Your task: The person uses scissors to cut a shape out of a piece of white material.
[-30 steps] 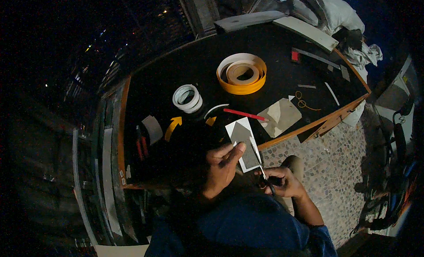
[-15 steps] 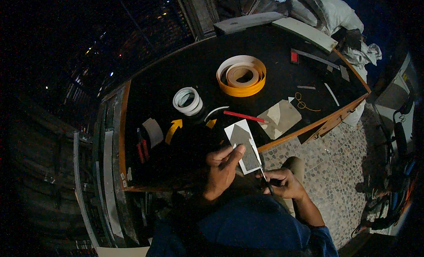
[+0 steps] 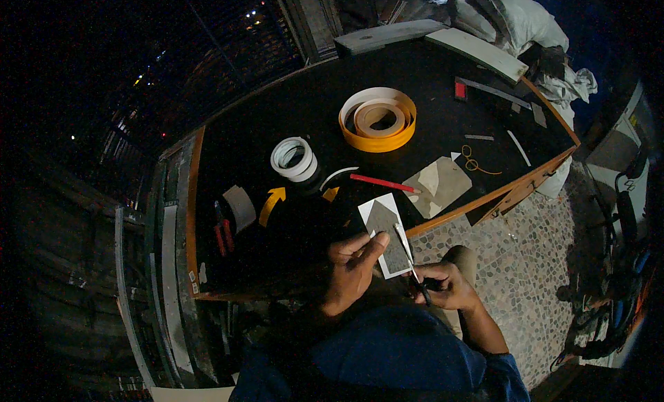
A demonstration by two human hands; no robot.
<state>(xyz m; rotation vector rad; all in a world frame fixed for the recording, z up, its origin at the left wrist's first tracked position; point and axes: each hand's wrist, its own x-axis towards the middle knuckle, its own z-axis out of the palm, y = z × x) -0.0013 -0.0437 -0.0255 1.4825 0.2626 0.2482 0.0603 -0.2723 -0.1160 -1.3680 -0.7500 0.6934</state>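
My left hand [image 3: 351, 272] pinches a white rectangular piece [image 3: 379, 214] bearing a grey shape with a pointed top, the thumb lying on its face. My right hand [image 3: 448, 286] is closed round the handles of a pair of scissors [image 3: 408, 253]. One bright blade lies over the right side of the white piece, its tip pointing away from me. The fingers partly hide the dark handles. Just beyond, on the black tabletop, lie a red pencil [image 3: 384, 182] and a yellow curved arrow [image 3: 272, 206].
A black table [image 3: 242, 139] with wooden edging holds a yellow tape roll [image 3: 394, 143] with a smaller roll inside, white rolls [image 3: 294, 160], grey scrap [image 3: 449, 188], a rubber band [image 3: 474, 163] and red-handled pliers [image 3: 224, 232]. White sacks [image 3: 532, 22] stand behind; pebbled floor [image 3: 519, 277] lies right.
The white piece has shifted slightly right and towards me with my left hand. The scissor blade now shows in front of its grey face, clear of the edge strip seen before.
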